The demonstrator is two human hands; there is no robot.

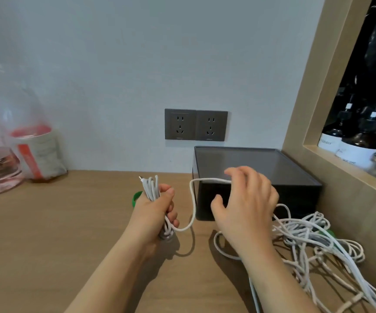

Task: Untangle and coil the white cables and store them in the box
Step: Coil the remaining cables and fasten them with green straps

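The left hand is fisted round a coil of white cable, loops sticking out above and below the fingers. From its lower end a strand swings up to the right hand, whose fingers are loosely spread. Whether they pinch the strand I cannot tell. Behind that hand the cable runs into the tangle on the table, just in front of the box. This looks like mid-coiling of the first cable, most of the job ahead. Next, the right hand should draw slack free of the tangle and lay another loop onto the coil. The box's top looks shut and would need opening.
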